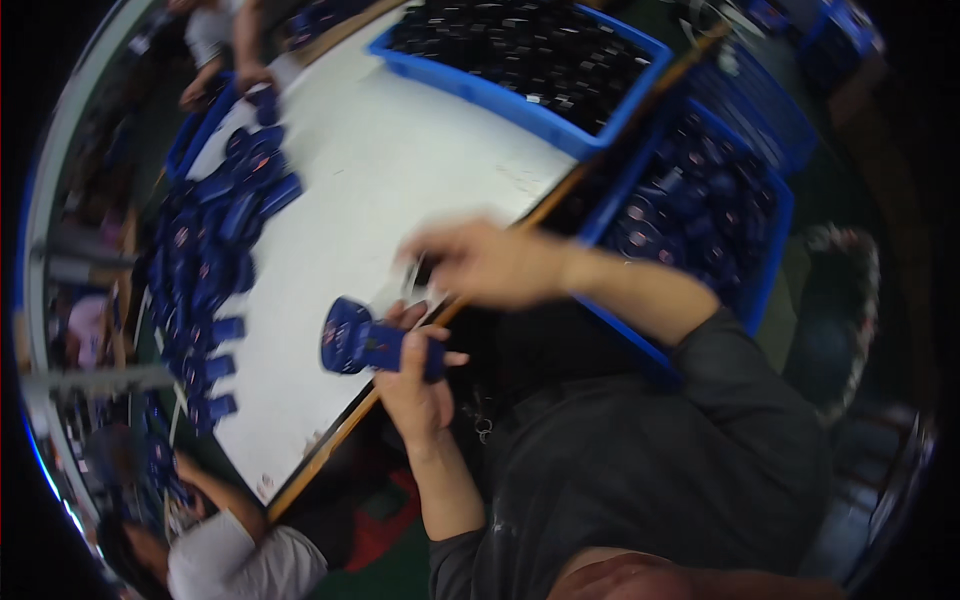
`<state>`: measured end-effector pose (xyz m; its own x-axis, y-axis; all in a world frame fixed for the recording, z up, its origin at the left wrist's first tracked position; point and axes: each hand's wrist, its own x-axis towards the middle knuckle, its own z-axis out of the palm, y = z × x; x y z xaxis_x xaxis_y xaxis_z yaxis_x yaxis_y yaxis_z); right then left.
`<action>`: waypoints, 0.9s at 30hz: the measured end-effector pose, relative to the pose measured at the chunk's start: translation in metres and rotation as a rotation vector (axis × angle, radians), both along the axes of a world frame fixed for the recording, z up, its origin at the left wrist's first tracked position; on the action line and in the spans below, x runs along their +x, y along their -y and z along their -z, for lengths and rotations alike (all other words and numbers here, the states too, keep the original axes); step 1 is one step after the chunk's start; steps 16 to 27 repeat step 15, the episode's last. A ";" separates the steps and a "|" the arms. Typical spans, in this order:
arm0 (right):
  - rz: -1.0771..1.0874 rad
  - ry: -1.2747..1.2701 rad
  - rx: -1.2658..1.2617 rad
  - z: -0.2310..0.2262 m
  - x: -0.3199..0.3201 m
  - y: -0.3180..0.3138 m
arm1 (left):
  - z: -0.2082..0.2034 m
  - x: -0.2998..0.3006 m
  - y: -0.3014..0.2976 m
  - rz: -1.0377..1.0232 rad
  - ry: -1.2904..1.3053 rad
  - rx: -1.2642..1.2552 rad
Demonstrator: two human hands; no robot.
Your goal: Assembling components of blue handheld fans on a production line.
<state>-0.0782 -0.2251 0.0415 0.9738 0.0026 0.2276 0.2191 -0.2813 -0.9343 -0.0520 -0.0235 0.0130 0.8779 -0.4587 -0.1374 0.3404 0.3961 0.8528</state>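
My left hand (418, 385) is closed around a dark blue plastic piece (375, 345), shaped like a flashlight with a wide head and a boxy handle. Its head points left, over the edge of the white table. Just above it, my right hand (485, 262) is smeared by motion. A small black piece (424, 270) shows at its curled fingers, close to the handle end of the blue piece. The blur hides the exact kind of the black piece and whether it touches the blue one.
A blue tray (480, 98) of small black parts stands on the white table (350, 200). Many similar blue pieces (215, 230) are heaped along its left side. A blue crate (780, 235) of blue pieces sits at my right. Co-workers (235, 545) sit lower left and stand upper left.
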 end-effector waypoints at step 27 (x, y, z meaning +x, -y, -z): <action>0.044 0.453 -0.490 0.016 -0.042 -0.032 | 0.018 -0.034 -0.023 0.464 -0.265 -0.092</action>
